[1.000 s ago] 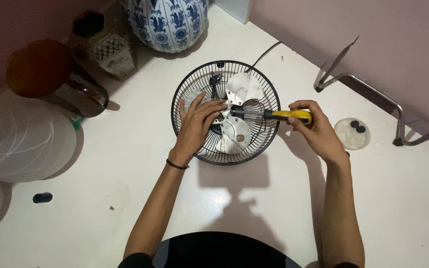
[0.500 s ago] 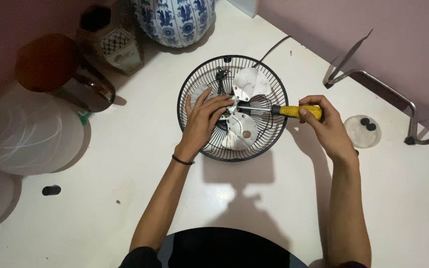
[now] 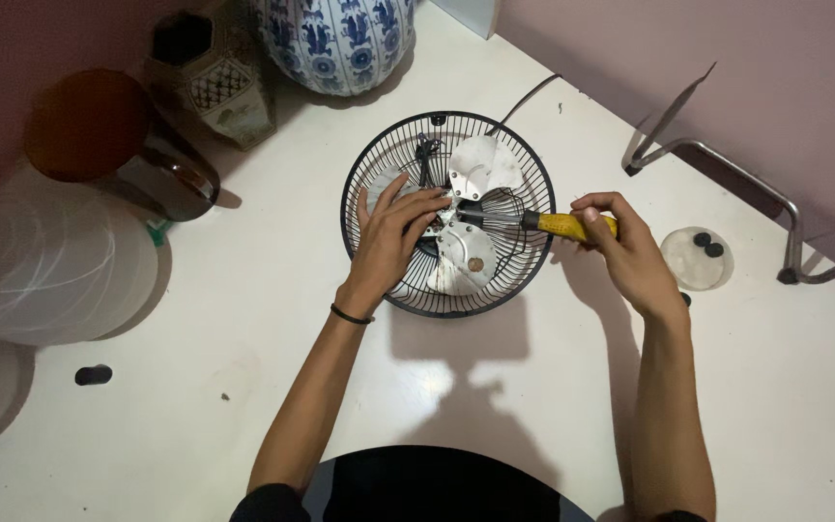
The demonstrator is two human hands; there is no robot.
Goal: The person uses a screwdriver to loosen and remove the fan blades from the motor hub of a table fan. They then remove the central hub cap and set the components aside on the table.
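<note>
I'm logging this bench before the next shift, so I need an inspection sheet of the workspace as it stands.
Surface: white table, glossy, shadows of the arms on it.
Job's things: black wire fan guard lying flat with metal blades inside; yellow-handled screwdriver aimed at the hub.
Clutter: small clear lid holding two dark pieces; small black piece; translucent round covers.
Grippers: left hand rests on the blades at the hub; right hand holds the screwdriver handle.
Cables: dark cord running from the guard's far edge.
Surroundings: blue-and-white vase, patterned hexagonal pot, metal frame, pink wall.
</note>
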